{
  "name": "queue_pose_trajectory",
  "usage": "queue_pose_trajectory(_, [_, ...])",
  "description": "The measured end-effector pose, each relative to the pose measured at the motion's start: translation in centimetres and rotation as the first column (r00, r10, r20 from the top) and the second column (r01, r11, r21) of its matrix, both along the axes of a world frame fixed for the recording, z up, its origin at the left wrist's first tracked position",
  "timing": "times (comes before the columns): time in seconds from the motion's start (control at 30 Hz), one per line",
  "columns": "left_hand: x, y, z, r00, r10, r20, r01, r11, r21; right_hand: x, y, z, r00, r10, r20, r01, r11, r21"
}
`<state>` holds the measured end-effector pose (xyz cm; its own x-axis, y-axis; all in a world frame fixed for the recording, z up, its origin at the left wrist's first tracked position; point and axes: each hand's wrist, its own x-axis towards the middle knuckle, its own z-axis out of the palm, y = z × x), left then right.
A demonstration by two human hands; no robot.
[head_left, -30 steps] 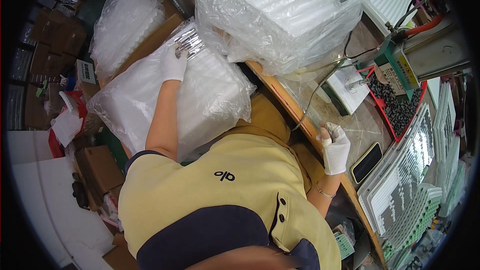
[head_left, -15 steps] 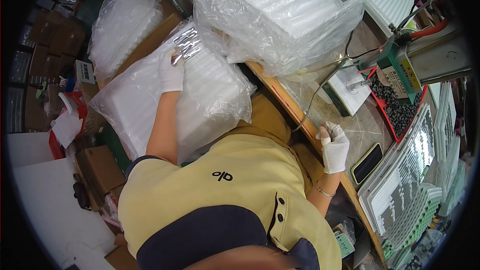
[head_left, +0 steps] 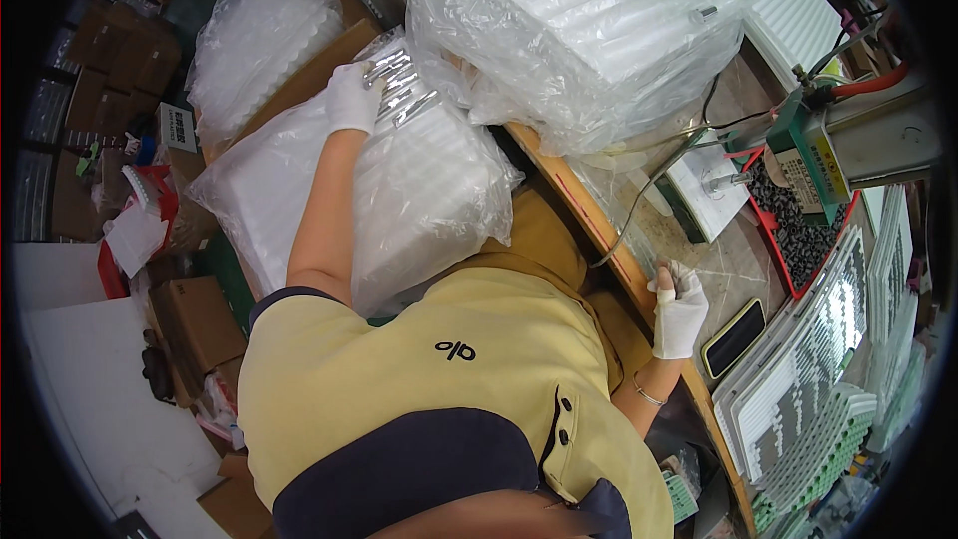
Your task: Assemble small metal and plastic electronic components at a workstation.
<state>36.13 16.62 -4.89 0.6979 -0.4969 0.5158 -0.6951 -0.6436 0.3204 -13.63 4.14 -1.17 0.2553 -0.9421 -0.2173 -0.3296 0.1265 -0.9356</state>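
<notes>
Several short, shiny silver tubes point(head_left: 409, 105) lie on a clear plastic bag point(head_left: 399, 200) that covers white padded trays at my left. My left hand point(head_left: 352, 100), in a white glove, is at the far-left end of these tubes, its bent fingers closed around a silver tube at their edge. My right hand point(head_left: 681, 317), gloved with bare fingertips, hovers by the wooden edge of the workbench point(head_left: 639, 289). Its fingers are curled together, and what they hold, if anything, is too small to make out. A phone point(head_left: 733, 337) lies just right of it.
A green-and-metal bench machine point(head_left: 803, 155) stands at the right, beside a red tray point(head_left: 773, 269) of small black parts. White slotted trays point(head_left: 798, 369) are stacked nearer. Another big bagged stack point(head_left: 569, 30) sits at the far side. Cardboard boxes point(head_left: 200, 324) crowd the left.
The silver tubes, bunched together before, now lie more spread out. My left hand has shifted slightly away from me along them. My right hand remains beside the bench edge, fingers still curled.
</notes>
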Motion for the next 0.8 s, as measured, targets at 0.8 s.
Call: queue_pose_trajectory(0.8, [-8.0, 1.8, 2.5, 0.956, -0.262, -0.131, 0.284, 0.940, 0.190, -0.8, -0.6, -3.8, 0.984, -0.120, 0.132, 0.130, 0.989, -0.065])
